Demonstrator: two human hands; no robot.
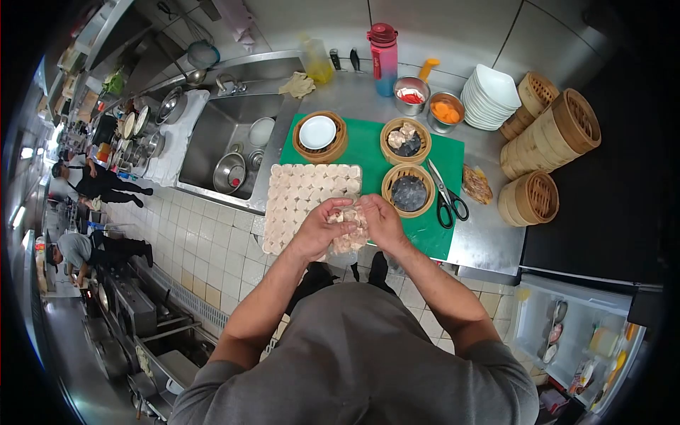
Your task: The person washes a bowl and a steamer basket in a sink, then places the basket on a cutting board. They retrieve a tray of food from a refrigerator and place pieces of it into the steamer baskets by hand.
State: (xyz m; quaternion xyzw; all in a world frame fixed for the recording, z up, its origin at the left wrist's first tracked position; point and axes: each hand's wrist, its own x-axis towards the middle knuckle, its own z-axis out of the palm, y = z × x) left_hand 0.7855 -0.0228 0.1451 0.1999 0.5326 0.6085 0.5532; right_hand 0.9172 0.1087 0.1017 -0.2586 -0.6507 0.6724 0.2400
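Observation:
Between my hands is a clear plastic bag of pale pinkish dumplings (348,239), close to the front edge of the counter. My left hand (322,228) grips its left side, fingers curled over the top. On the other side, my right hand (382,221) pinches the bag's upper right edge. Just beyond my right hand sits a bamboo steamer (388,185) with a dark, round liner. A second steamer (386,142) behind it holds several pale dumplings (402,133) on a similar liner. Black-handled scissors (448,198) lie to the right on the green cutting board (432,237).
An egg tray (312,205) borders my left hand, with a white dish (316,132) on a steamer behind it. Metal cups, a bottle (383,60), stacked white plates (489,99) and steamer stacks (538,159) line the back and right. A sink (195,159) is left; two people work farther off.

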